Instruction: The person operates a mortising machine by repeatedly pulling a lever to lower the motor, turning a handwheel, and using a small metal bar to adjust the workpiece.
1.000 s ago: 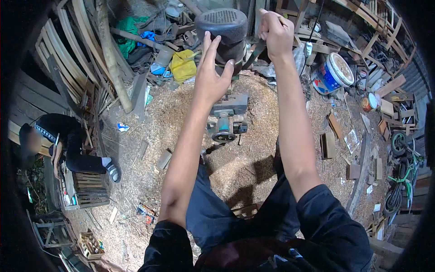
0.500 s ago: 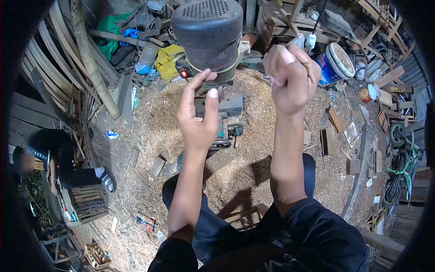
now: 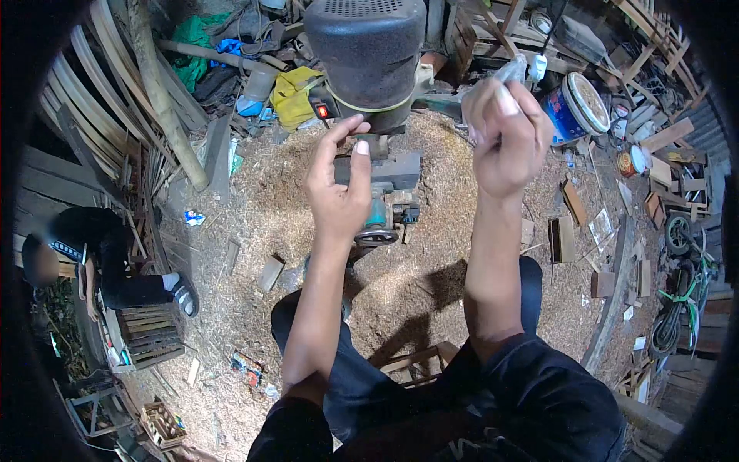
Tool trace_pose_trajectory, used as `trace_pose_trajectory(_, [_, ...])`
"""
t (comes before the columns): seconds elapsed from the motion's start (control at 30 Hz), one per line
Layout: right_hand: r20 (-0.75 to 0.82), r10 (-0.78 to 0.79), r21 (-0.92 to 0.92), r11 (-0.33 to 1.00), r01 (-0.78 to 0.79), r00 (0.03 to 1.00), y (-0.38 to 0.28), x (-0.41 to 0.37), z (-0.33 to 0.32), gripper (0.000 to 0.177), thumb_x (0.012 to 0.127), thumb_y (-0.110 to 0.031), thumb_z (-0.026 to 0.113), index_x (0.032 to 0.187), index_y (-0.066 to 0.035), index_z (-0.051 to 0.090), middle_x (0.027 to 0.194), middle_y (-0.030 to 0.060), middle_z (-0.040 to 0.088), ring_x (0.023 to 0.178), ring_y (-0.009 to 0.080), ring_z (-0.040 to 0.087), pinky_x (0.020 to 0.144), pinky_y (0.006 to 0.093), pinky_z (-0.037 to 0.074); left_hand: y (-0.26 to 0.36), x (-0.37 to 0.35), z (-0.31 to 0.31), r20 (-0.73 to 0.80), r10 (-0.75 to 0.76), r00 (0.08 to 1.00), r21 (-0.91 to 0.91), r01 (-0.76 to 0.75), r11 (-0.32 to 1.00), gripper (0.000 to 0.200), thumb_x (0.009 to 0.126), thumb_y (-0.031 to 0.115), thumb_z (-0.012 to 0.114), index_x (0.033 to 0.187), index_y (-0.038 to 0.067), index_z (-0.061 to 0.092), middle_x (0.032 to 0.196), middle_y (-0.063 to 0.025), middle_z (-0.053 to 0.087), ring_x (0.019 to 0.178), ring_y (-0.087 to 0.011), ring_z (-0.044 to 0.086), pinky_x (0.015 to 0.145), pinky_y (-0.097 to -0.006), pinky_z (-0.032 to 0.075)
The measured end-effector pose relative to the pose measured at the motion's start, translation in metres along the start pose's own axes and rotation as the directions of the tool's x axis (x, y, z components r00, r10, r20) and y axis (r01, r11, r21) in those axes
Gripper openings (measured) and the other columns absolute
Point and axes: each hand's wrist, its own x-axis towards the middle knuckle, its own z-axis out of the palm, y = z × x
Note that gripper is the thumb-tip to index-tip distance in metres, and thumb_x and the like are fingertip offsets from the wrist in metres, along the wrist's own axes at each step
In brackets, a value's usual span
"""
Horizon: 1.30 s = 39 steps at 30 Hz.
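My left hand (image 3: pixel 339 181) is raised above the floor, thumb and fingers apart in a curve with nothing between them. Behind its fingertips stands a dark metal machine housing (image 3: pixel 366 58) with a perforated top and a yellowish cord around it. Below that are a grey metal block (image 3: pixel 396 168) and a teal machine part with a dark handwheel (image 3: pixel 376 236), close beside my left wrist. My right hand (image 3: pixel 508 138) is held up at the right, its fingers curled closed. No object shows in it. Behind it is a clear plastic bag (image 3: pixel 512 69).
A blue-and-white bucket (image 3: pixel 585 108) stands at the right rear. Wood offcuts (image 3: pixel 562 240) lie on the shavings-covered floor (image 3: pixel 246 208). A person (image 3: pixel 92 254) sits at the left. A small green motorbike (image 3: pixel 681 289) is at the far right. A lit red switch (image 3: pixel 322 112) is by the housing.
The view has shifted slightly, so the surroundings sit further right and a little lower. My right hand has tilted a little. My left hand keeps its curved shape, with more of the handwheel showing.
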Motion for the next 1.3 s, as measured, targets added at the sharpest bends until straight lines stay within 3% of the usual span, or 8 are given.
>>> trace_pose_trajectory(0.1, [-0.119,-0.031,0.050,0.998,0.037,0.992,0.003,0.008,0.013,0.038,0.099,-0.025,0.046,0.066,-0.005,0.044,0.058,0.0001,0.043,0.054,0.0083,0.038,0.050,0.0266,0.029,-0.006,-0.004,-0.007,0.017,0.029,0.999,0.079,-0.030,0.996,0.027,0.095,0.003,0.056,0.121,-0.003,0.060,0.113,-0.0119,0.066,0.106,-0.0186,0.062,0.096,-0.0323,0.047])
trace_pose_trajectory(0.27, [-0.101,-0.095,-0.233,0.970,0.069,0.990,0.010,-0.003,0.012,0.041,0.103,-0.034,0.047,0.108,0.003,0.063,0.098,0.0099,0.066,0.080,0.0166,0.056,0.072,0.0285,0.044,-0.012,-0.023,-0.017,-0.012,0.026,1.000,0.128,-0.024,0.991,0.026,0.092,0.003,0.058,0.117,0.001,0.063,0.106,-0.0111,0.069,0.101,-0.0214,0.065,0.092,-0.0339,0.049])
trace_pose_trajectory(0.43, [0.058,0.199,-0.495,0.856,-0.145,0.978,0.056,-0.069,-0.028,0.035,0.099,-0.028,0.056,0.116,0.001,0.064,0.109,0.0152,0.070,0.097,0.0281,0.067,0.088,0.0369,0.051,-0.031,-0.056,-0.036,0.036,-0.051,0.998,0.315,0.037,0.948,0.023,0.087,0.002,0.059,0.109,0.000,0.065,0.102,-0.0167,0.069,0.097,-0.0284,0.068,0.086,-0.0364,0.052])
trace_pose_trajectory(0.53, [0.166,0.747,-0.754,0.517,-0.405,0.644,0.102,-0.143,-0.053,0.028,0.090,-0.020,0.064,0.112,-0.003,0.067,0.100,0.0207,0.071,0.092,0.0351,0.068,0.085,0.0402,0.054,-0.075,-0.084,-0.047,0.088,-0.130,0.988,0.480,0.072,0.874,0.021,0.086,0.003,0.061,0.106,0.001,0.065,0.100,-0.0184,0.068,0.095,-0.0335,0.067,0.084,-0.0398,0.052])
trace_pose_trajectory(0.6, [0.397,0.738,-0.849,0.521,-0.087,0.546,0.161,-0.217,-0.079,0.034,0.093,-0.024,0.062,0.117,0.000,0.065,0.105,0.0256,0.068,0.095,0.0354,0.068,0.087,0.0427,0.053,-0.111,-0.113,-0.058,0.148,-0.265,0.953,0.614,0.122,0.780,0.017,0.088,0.011,0.061,0.101,0.001,0.065,0.100,-0.0208,0.068,0.092,-0.0396,0.066,0.081,-0.0465,0.052])
trace_pose_trajectory(0.67, [0.405,0.829,-0.882,0.466,-0.076,0.385,0.163,-0.248,-0.069,0.028,0.091,-0.019,0.062,0.113,-0.001,0.065,0.101,0.0268,0.068,0.093,0.0445,0.065,0.084,0.0508,0.052,-0.137,-0.148,-0.065,0.195,-0.459,0.867,0.755,0.167,0.634,0.020,0.089,0.018,0.060,0.099,0.001,0.067,0.100,-0.0214,0.068,0.091,-0.0408,0.067,0.080,-0.0487,0.054])
trace_pose_trajectory(0.87, [0.289,0.885,-0.924,0.358,-0.136,0.366,0.148,-0.274,-0.033,0.022,0.088,-0.013,0.057,0.104,-0.002,0.068,0.097,0.0244,0.068,0.095,0.0416,0.066,0.086,0.0511,0.052,-0.185,-0.223,-0.072,0.197,-0.859,0.473,0.948,0.133,0.290,0.029,0.089,0.026,0.065,0.103,0.001,0.068,0.103,-0.0278,0.067,0.101,-0.0403,0.066,0.089,-0.0451,0.054])
trace_pose_trajectory(1.3, [0.316,0.871,-0.894,0.406,-0.188,0.377,0.158,-0.281,-0.036,0.023,0.096,-0.021,0.056,0.103,-0.002,0.066,0.095,0.0255,0.067,0.092,0.0440,0.064,0.083,0.0528,0.051,-0.198,-0.227,-0.082,0.163,-0.857,0.490,0.916,0.247,0.315,0.023,0.081,0.011,0.068,0.099,-0.003,0.070,0.105,-0.0279,0.067,0.102,-0.0416,0.065,0.090,-0.0467,0.054])
